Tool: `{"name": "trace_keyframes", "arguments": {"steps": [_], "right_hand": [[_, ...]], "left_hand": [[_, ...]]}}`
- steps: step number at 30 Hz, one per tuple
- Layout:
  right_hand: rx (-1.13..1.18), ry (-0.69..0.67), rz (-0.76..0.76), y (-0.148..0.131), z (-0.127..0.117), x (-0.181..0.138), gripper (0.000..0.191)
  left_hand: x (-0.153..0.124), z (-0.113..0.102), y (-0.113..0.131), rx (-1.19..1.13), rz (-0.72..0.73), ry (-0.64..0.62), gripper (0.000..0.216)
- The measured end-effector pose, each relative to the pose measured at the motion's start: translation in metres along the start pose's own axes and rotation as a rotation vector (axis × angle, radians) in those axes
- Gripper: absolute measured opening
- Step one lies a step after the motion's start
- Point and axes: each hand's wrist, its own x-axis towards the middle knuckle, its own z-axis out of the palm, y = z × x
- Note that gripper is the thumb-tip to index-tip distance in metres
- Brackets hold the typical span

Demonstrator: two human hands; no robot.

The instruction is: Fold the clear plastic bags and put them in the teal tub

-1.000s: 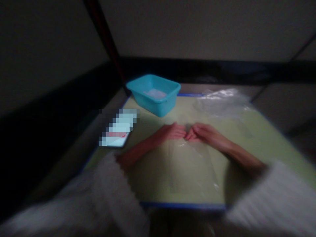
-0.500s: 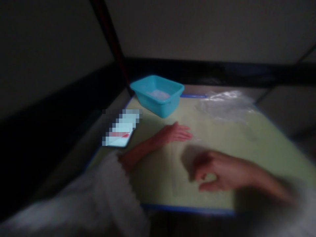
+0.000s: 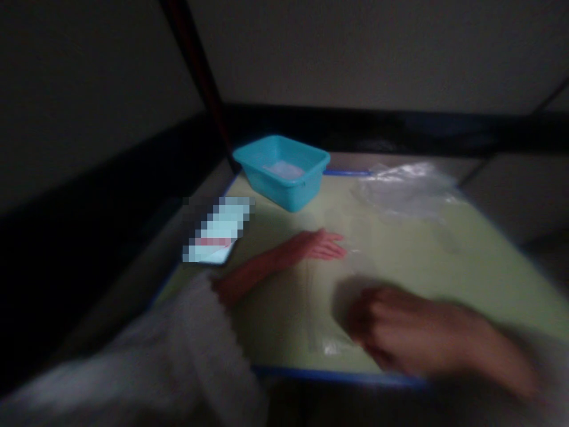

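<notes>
A clear plastic sheet or bag (image 3: 324, 296) lies flat on the pale green mat (image 3: 444, 267) in front of me. My left hand (image 3: 322, 244) rests flat on its far edge, fingers stretched out. My right hand (image 3: 391, 332) is close to the camera near the sheet's near end by the mat's front edge. It is smeared by motion, so I cannot make out its fingers or whether it holds the plastic. Both arms wear white knitted sleeves.
A turquoise tub (image 3: 282, 169) with something pale inside stands at the mat's far left corner. A pile of crumpled clear plastic (image 3: 406, 190) lies at the far right. A phone with a lit screen (image 3: 217, 231) sits off the mat's left edge. The room is dark.
My right hand has left my left hand at the sheet's far edge and come back toward me to the near end. My left hand has stayed flat in place.
</notes>
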Motion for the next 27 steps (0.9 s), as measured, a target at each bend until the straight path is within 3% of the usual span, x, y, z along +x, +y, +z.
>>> {"name": "trace_keyframes", "arguments": {"steps": [5,12,19,27], "right_hand": [[0.217,-0.038,0.045,0.006,-0.007,-0.002,0.014],[0.720,0.220,0.114,0.030,-0.025,-0.008,0.018],[1.071,0.345,0.020,0.054,-0.021,-0.010,0.001],[0.979,0.199,0.012,0.045,-0.021,-0.015,0.015]], "left_hand": [[0.003,-0.004,-0.003,-0.024,-0.005,-0.031,0.072],[0.018,-0.018,-0.024,-0.103,-0.042,-0.172,0.071],[0.014,-0.017,-0.028,-0.133,-0.014,-0.216,0.076],[-0.012,-0.006,-0.013,-0.078,0.013,-0.264,0.061]]}}
